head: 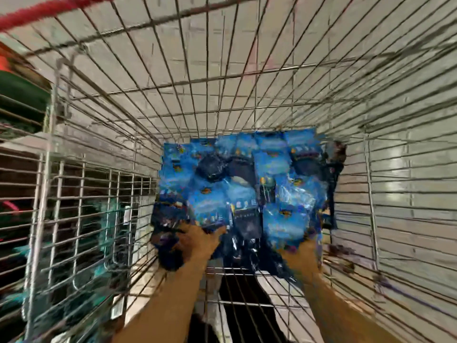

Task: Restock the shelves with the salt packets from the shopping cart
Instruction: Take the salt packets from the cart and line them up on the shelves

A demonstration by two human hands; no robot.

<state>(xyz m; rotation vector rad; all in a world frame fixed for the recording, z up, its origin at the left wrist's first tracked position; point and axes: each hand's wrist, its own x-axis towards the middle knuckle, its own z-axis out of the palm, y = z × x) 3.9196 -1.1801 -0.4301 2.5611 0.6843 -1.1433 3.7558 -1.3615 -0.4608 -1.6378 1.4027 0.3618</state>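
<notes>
Several blue salt packets (244, 184) lie heaped on the bottom of the wire shopping cart (173, 78), which fills the head view. Both my arms reach down into the cart. My left hand (197, 240) grips the near edge of a blue packet at the pile's lower left. My right hand (305, 253) is at the pile's lower right, its fingers hidden under a packet there. The whole frame is blurred by motion.
The cart's red handle (49, 11) runs across the top left. Beyond the left wire wall are dark store shelves (17, 174) with blurred goods. Pale floor tiles (408, 169) show through the right wall and the cart's far end.
</notes>
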